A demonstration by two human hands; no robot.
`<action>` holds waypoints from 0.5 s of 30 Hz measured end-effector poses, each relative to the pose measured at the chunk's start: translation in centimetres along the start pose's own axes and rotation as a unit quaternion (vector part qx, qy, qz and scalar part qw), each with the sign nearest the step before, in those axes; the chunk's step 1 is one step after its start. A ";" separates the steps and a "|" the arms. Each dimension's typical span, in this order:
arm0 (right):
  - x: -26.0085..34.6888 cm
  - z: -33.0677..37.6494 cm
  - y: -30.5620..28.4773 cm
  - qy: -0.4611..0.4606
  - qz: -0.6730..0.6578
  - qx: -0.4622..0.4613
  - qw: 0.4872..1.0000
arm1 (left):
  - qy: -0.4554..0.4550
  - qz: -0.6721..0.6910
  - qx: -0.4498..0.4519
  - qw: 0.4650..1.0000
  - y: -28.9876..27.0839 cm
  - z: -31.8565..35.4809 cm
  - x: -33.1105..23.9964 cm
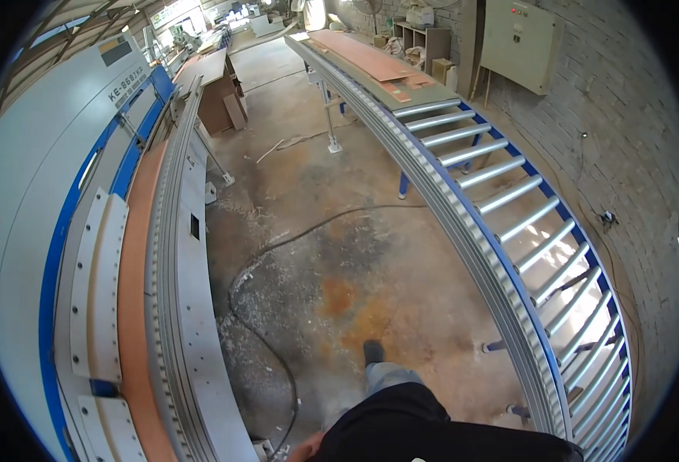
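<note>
Only a sliver of my left hand shows at the lower edge, beside my dark clothing. Its fingers are cut off, so whether it holds anything cannot be seen. My right hand is out of the picture. To my left, a long orange-brown board lies along the edge of a large white and blue machine. A metal rail with a row of small rollers runs beside the board. The left hand is nearest the foot of this machine and appears apart from the board.
On my right curves a roller conveyor. Orange-brown panels and scraps lie on its far end. A black cable snakes across the stained floor. A brown panel stack stands far left; a control box hangs by the brick wall.
</note>
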State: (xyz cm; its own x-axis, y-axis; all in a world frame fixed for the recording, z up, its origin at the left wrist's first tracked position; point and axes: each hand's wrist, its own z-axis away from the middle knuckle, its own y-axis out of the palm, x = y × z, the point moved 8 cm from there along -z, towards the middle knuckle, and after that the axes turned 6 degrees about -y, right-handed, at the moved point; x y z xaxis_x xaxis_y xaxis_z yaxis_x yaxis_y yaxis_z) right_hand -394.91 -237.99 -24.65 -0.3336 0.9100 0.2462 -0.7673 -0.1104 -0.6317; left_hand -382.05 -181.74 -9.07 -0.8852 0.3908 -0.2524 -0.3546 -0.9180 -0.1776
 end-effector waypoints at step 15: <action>2.4 -42.7 -98.6 -0.048 -0.491 -0.397 0.774 | 0.081 0.102 -0.028 0.991 -27.8 -14.0 -40.7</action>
State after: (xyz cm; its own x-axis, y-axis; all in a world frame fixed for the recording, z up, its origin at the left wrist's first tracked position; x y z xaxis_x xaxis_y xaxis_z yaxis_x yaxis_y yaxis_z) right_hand -296.68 -207.83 6.86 0.1281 0.3607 0.9238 -0.1104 0.9309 -0.3481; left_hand -332.02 -171.19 -7.16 -0.8747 0.2082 -0.4377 -0.1529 -0.9754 -0.1585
